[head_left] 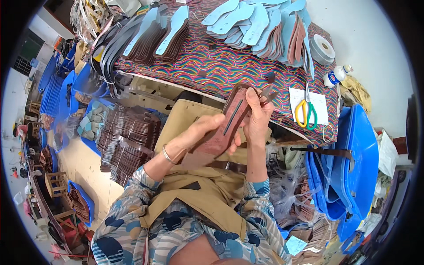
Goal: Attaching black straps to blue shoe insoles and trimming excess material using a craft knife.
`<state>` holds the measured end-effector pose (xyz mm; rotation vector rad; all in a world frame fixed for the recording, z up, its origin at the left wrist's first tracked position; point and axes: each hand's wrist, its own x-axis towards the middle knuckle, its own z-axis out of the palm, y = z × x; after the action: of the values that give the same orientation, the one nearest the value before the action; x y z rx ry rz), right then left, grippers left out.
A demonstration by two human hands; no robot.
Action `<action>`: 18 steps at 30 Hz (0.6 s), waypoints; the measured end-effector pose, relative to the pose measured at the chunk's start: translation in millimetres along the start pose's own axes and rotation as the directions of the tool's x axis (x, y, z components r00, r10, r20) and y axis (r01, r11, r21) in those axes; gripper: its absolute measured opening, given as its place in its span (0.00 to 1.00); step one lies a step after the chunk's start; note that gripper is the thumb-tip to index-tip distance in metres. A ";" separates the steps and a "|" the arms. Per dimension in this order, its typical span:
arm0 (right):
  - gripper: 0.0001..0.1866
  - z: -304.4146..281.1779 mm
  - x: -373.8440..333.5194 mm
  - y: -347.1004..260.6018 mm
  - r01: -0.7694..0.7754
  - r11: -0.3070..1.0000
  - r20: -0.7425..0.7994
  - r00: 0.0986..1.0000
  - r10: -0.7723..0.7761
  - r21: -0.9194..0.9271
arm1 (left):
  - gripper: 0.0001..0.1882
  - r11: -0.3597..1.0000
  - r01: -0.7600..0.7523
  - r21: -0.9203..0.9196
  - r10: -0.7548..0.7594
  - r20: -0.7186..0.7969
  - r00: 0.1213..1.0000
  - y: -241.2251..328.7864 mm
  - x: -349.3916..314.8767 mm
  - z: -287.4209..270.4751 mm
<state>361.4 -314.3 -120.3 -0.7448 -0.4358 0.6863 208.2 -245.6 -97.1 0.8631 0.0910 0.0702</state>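
Note:
Above my lap, both hands hold one reddish-brown insole [222, 128] with a dark narrow metal-like strip [232, 118] along its middle. My left hand [196, 132], a bracelet at its wrist, is closed on the insole's left edge with the thumb on top. My right hand [257, 117] grips the right edge, thumb pressed near the upper end. Dark brown straps [268, 90] stick out beyond the right fingers; how they join the insole is hidden. The table [194, 73] with a wavy multicoloured cloth lies just beyond my hands.
On the table lie light-blue insoles [260, 24], brown stacks [170, 42], a tape roll [322, 49], a white bottle [338, 76] and scissors [308, 110] on paper. Blue bins [360, 163] stand at right. Bundled brown pieces [128, 137] are piled at left.

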 end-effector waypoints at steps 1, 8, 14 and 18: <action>0.05 1.8 0.8 3.1 0.021 0.999 -0.031 0.999 -0.022 -0.037 | 0.29 0.997 0.047 0.062 -0.045 -0.040 0.998 0.5 -2.5 1.0; 0.08 10.9 2.9 9.5 0.001 0.994 -0.098 0.995 -0.012 -0.112 | 0.24 0.983 0.153 0.100 -0.144 -0.090 0.985 16.5 5.6 -12.7; 0.09 12.4 -1.2 18.9 0.046 0.950 -0.031 0.998 -0.058 -0.308 | 0.29 0.975 0.156 0.158 -0.135 -0.135 0.982 23.7 7.9 -23.1; 0.14 17.9 -6.5 12.8 0.006 0.945 -0.013 1.000 -0.011 -0.326 | 0.30 0.981 0.136 0.140 -0.100 -0.238 0.966 32.5 2.2 -16.1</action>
<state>341.2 -303.6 -118.7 -1.0601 -0.5461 0.6066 207.8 -212.1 -82.9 1.0011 0.3690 0.0511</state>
